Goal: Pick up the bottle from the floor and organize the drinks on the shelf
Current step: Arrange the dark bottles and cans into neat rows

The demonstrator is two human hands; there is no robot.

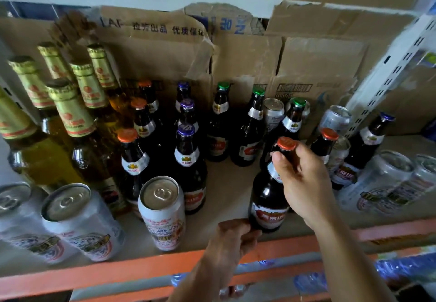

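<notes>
A dark brown bottle (267,197) with an orange cap and a red label stands upright near the front of the shelf (226,183). My right hand (304,179) grips its neck just under the cap. My left hand (232,238) holds its base at the shelf's front edge. Rows of similar dark bottles with orange caps (133,160), purple caps (188,157) and green caps (220,122) stand behind it. Tall yellow bottles with gold foil necks (70,112) fill the left.
Cans (162,212) stand at the front left, more cans (387,183) at the right. Cardboard boxes (247,65) back the shelf. An orange rail (118,271) edges the front, a white slotted upright (389,70) rises at the right. Wrapped water bottles (401,266) lie below.
</notes>
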